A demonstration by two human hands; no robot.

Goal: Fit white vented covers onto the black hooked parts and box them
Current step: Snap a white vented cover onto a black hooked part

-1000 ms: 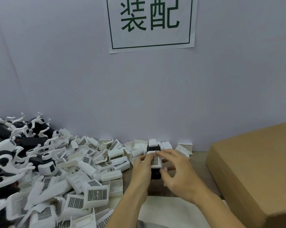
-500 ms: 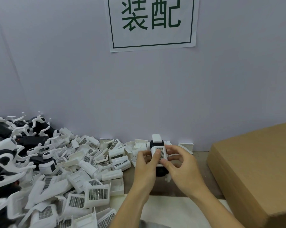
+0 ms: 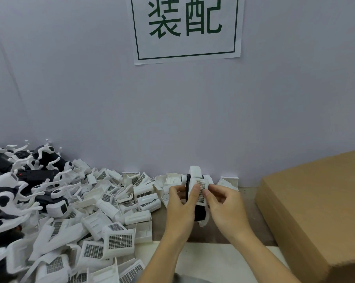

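Observation:
Both my hands hold one black hooked part (image 3: 199, 213) upright above the table, with a white vented cover (image 3: 201, 192) on its front. My left hand (image 3: 180, 207) grips the part from the left, thumb on the cover's grille. My right hand (image 3: 223, 205) pinches the cover from the right, thumb on the grille. A heap of loose white vented covers (image 3: 117, 240) spreads over the table's left half. Black hooked parts with white hooks (image 3: 38, 174) are piled at the far left.
A closed brown cardboard box (image 3: 319, 211) stands at the right, close to my right hand. A grey wall with a white paper sign (image 3: 186, 27) rises just behind the table. A white sheet (image 3: 209, 260) lies at the near edge under my forearms.
My hands have lifted the part slightly and turned it upright. My thumbs shifted onto the cover's grille.

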